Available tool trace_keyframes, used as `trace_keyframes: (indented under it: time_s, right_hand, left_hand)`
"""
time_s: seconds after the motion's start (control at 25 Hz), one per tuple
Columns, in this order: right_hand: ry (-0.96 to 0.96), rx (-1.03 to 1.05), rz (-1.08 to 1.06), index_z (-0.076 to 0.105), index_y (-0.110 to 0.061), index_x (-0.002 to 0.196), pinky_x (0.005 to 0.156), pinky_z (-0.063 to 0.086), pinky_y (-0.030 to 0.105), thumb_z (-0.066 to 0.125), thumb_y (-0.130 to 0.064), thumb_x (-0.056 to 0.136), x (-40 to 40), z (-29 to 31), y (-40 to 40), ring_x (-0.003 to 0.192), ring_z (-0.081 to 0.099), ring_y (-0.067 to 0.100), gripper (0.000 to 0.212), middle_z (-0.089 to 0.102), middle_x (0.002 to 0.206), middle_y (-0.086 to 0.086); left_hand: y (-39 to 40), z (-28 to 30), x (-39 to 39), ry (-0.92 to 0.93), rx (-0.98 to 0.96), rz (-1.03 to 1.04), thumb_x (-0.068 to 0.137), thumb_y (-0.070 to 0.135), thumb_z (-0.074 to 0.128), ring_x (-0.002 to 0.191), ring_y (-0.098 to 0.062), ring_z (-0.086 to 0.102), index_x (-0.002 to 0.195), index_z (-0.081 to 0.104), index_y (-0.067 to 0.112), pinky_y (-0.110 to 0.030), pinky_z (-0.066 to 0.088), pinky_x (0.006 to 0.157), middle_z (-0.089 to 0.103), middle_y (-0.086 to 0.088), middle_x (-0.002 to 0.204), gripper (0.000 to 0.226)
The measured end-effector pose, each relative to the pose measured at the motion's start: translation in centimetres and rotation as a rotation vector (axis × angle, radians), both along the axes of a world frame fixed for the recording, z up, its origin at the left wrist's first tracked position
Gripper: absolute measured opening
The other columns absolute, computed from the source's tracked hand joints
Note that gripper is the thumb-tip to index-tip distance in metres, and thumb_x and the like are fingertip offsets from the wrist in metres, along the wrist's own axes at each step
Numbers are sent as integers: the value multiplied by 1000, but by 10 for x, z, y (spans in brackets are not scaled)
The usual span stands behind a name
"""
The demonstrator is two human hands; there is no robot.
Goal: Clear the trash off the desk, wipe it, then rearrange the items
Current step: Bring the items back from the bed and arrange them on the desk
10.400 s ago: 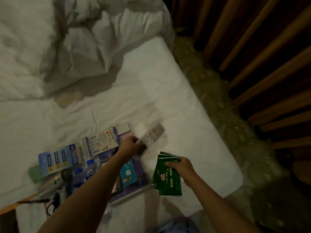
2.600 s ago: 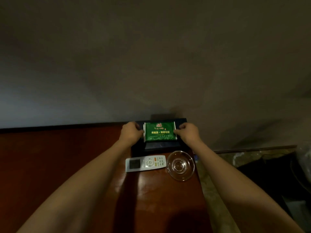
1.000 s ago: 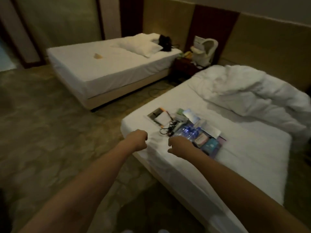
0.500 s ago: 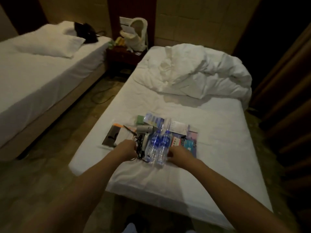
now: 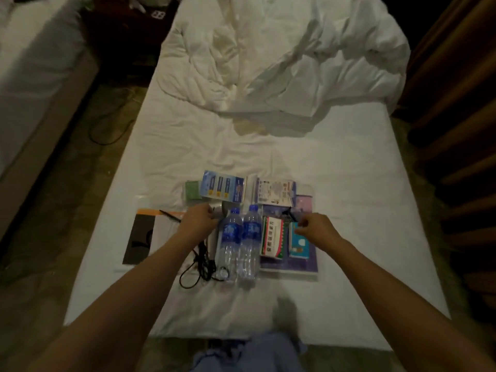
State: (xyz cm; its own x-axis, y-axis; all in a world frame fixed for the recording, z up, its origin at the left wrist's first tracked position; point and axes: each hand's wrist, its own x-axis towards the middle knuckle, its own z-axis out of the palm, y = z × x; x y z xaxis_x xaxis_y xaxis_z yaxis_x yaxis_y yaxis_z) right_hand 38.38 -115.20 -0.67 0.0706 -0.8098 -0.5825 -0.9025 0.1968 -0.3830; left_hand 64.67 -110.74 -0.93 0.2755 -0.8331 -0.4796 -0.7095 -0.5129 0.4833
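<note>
Plastic water bottles [image 5: 239, 242] lie side by side on the bed [image 5: 349, 210]; left hand [image 5: 200, 220] closes round the hair dryer [image 5: 218, 210] just left of them, right hand [image 5: 314, 228] hovers loosely curled, empty, beyond the booklets [image 5: 272, 237]. Best gather the trailing cord [image 5: 198, 267] before lifting.

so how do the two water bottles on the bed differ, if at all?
The left bottle lies right beside the black cord; the right bottle lies against the red-and-green booklet. The left bottle's cap sits a little nearer the camera than the right bottle's. The left hand is close to the left bottle's cap; the right bottle has no hand near it. Both are clear, blue-capped and blue-labelled, lying side by side with caps pointing away.
</note>
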Motion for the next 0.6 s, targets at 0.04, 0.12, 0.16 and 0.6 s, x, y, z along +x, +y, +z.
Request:
trace_keyframes:
  time_s: [0.04,0.12,0.16,0.6]
  right_hand:
    - [-14,20,-72,66,4,93,70,50,33,66,-14,85,0,-13,-20,85,64,30,19,67,94,21]
    - [-12,55,-156,65,0,86,57,45,25,67,-18,86,1,-41,-61,70,59,23,18,63,83,16]
    - [-5,72,-182,63,-4,81,52,39,21,67,-20,86,1,-56,-79,65,55,18,17,61,81,13]
    - [-170,188,-611,53,2,118,59,51,30,72,-17,82,2,-184,-169,80,61,26,44,60,112,14]
  left_hand:
    - [-19,-13,5,40,38,78,87,17,61,100,-31,58,113,59,0,-32,44,77,62,-17,109,31]
    - [-59,-46,16,134,74,240,87,15,61,97,-31,59,110,59,3,-29,43,75,62,-18,103,26]
    - [-75,-61,21,170,87,318,87,14,62,96,-31,59,106,61,3,-30,45,76,62,-18,100,22]
    - [-146,-183,61,172,126,645,85,17,68,109,-32,57,128,50,0,-41,47,95,58,-17,124,50]
